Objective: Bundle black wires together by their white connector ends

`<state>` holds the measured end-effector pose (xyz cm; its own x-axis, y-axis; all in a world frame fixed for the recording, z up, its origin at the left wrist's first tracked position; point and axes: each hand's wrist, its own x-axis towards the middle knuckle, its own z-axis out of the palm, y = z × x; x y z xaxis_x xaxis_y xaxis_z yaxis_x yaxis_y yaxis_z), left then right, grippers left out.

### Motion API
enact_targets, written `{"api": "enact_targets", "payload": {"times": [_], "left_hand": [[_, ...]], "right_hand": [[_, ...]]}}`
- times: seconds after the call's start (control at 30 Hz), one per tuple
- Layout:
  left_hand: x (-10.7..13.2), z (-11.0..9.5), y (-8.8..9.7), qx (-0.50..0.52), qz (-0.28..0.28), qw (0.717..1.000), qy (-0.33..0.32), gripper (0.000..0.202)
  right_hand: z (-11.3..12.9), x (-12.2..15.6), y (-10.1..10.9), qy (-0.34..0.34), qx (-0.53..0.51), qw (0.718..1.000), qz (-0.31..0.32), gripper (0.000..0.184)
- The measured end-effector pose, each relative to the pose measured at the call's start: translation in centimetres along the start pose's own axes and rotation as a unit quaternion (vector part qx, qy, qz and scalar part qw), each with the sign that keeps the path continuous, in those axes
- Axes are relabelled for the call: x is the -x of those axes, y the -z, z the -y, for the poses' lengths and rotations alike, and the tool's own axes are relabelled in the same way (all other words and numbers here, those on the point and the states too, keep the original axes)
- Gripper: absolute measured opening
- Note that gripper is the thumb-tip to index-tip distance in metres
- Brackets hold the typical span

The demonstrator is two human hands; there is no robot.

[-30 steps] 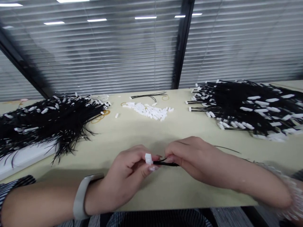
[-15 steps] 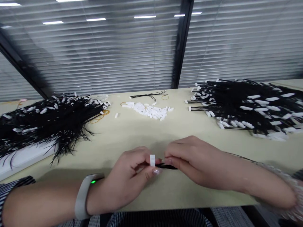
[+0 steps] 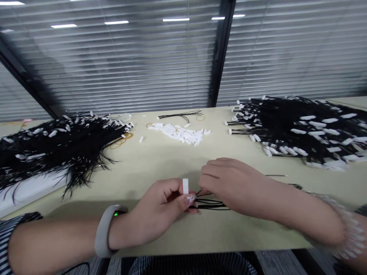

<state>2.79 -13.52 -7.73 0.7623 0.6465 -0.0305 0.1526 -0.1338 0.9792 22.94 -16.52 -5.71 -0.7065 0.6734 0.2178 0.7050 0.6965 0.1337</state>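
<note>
My left hand point(image 3: 160, 208) is closed in a pinch on a small white plastic connector point(image 3: 185, 186), held upright just above the table. My right hand point(image 3: 226, 185) sits right beside it, fingers curled and pinching thin black wires point(image 3: 210, 204) that run from the connector under the right palm. Both hands hover close together near the table's front edge. A pale band is on my left wrist.
A heap of loose white connectors point(image 3: 180, 133) lies at the middle back of the beige table point(image 3: 160, 160). Large bundles of black wires with white ends lie at left point(image 3: 54, 147) and right point(image 3: 301, 130). Rubber bands point(image 3: 122, 142) and a few loose wires point(image 3: 180, 114) are farther back.
The white connector has turned upright in my left fingers. My right hand has lifted slightly, and the black wires now show fanned out below it.
</note>
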Motion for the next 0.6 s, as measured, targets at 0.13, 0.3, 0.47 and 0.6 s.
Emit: {"api": "enact_targets", "payload": {"times": [0.13, 0.3, 0.47, 0.6], "left_hand": [[-0.3, 0.3, 0.2, 0.088, -0.004, 0.995, 0.047, 0.022], [-0.6, 0.9, 0.1, 0.176, -0.017, 0.982, 0.068, 0.023], [-0.7, 1.3, 0.2, 0.224, -0.035, 0.971, 0.079, 0.025], [-0.9, 1.5, 0.2, 0.256, -0.039, 0.963, 0.079, 0.025]], "right_hand": [[-0.8, 0.1, 0.3, 0.008, 0.140, 0.990, -0.025, 0.015], [-4.2, 0.7, 1.6, -0.183, 0.159, 0.964, -0.114, 0.017], [-6.5, 1.0, 2.3, -0.308, -0.023, 0.911, -0.275, 0.017], [-5.9, 0.6, 3.1, -0.293, -0.398, 0.721, -0.485, 0.012]]}}
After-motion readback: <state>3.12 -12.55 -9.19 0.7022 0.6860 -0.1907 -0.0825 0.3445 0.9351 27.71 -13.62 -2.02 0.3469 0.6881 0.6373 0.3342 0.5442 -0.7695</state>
